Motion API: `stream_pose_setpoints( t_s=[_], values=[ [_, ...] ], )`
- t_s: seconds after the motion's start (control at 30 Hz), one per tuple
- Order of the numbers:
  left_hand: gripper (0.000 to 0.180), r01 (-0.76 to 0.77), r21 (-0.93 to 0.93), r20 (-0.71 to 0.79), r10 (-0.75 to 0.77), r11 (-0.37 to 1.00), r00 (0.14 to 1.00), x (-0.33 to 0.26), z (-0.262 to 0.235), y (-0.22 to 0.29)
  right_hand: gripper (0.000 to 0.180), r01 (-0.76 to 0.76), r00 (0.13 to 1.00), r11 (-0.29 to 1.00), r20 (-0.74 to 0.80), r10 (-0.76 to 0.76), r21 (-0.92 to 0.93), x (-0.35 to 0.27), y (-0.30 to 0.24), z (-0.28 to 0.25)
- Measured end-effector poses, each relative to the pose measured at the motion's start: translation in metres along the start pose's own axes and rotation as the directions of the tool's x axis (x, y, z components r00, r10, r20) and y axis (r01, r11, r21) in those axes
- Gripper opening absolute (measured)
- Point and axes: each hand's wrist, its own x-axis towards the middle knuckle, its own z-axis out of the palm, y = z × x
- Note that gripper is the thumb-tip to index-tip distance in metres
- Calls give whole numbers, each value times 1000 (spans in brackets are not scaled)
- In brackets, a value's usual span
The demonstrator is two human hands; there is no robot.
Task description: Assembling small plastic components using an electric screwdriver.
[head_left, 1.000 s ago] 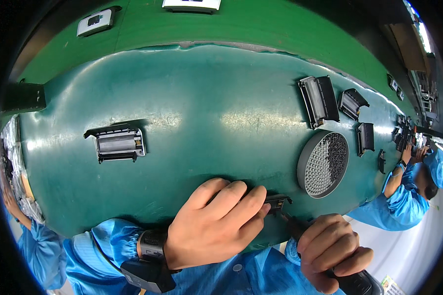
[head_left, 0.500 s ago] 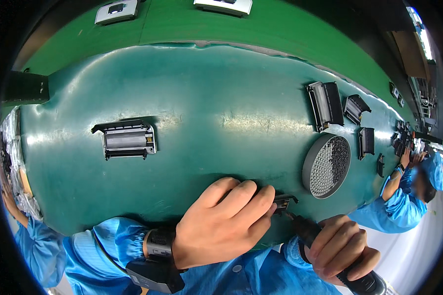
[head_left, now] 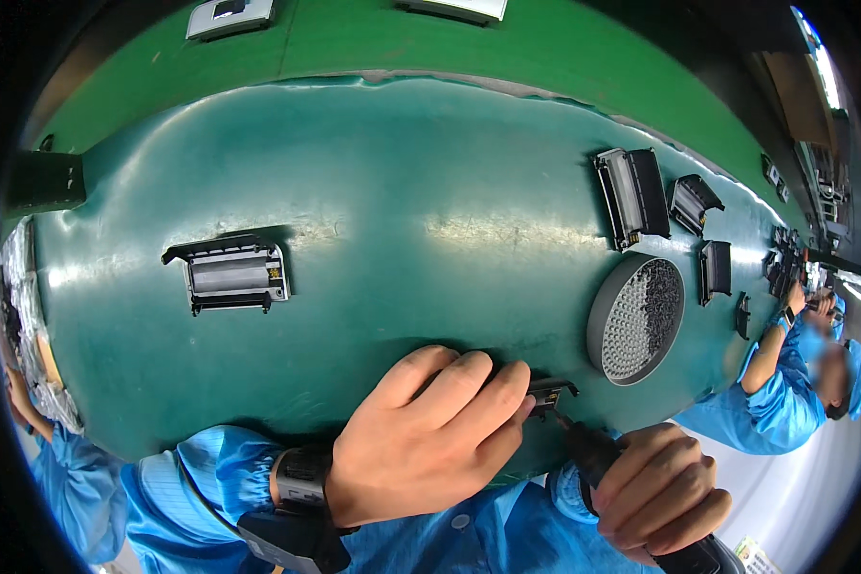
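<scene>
My left hand (head_left: 435, 430) is closed around a black plastic part (head_left: 550, 392), pressing it to the table mat. Most of that part lies hidden under my fingers; only its right end shows, with small gold-coloured contacts. In my right hand (head_left: 660, 493) is a black electric screwdriver (head_left: 593, 452), gripped by its thick body. Its bit points up and left and reaches the lower edge of the part's showing end. Whether a screw sits on the bit is too small to tell.
A round grey tray (head_left: 598, 330) holds many small dark screws. Black-and-grey plastic assemblies lie at left (head_left: 234, 275) and far right (head_left: 631, 198). Smaller black parts (head_left: 715, 272) lie beyond the tray. A co-worker in blue (head_left: 775, 402) sits at right; another person's blue sleeve (head_left: 81, 493) shows at left.
The view has shifted slightly, so the assembly at left appears a little further left. My hands, the black part and the screwdriver keep nearly the same positions. The co-worker's head and hands have moved.
</scene>
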Motion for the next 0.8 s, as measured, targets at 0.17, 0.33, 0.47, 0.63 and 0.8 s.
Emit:
stream_pose_setpoints(
  t_s=[0.17,0.33,0.47,0.63,0.8],
  values=[
    [11,15,-14,14,-14,1000,1000,1,-3,3,15,4,992,1000,-123,-8,-28,1,-5,9],
    [11,10,-7,19,-10,1000,1000,-1,-2,1,18,-173,985,985,-18,173,-7,6,-14,4],
    [11,0,1,12,0,1000,1000,1,-1,-1,10,-138,989,990,49,137,13,11,-12,-2],
    [11,13,-20,-7,-13,1000,1000,1,0,-1,6,-45,982,990,188,19,136,18,1,-12],
    [12,15,-15,-40,-16,1000,999,3,2,-1,8,-116,983,992,150,109,43,18,-9,-11]
  ],
)
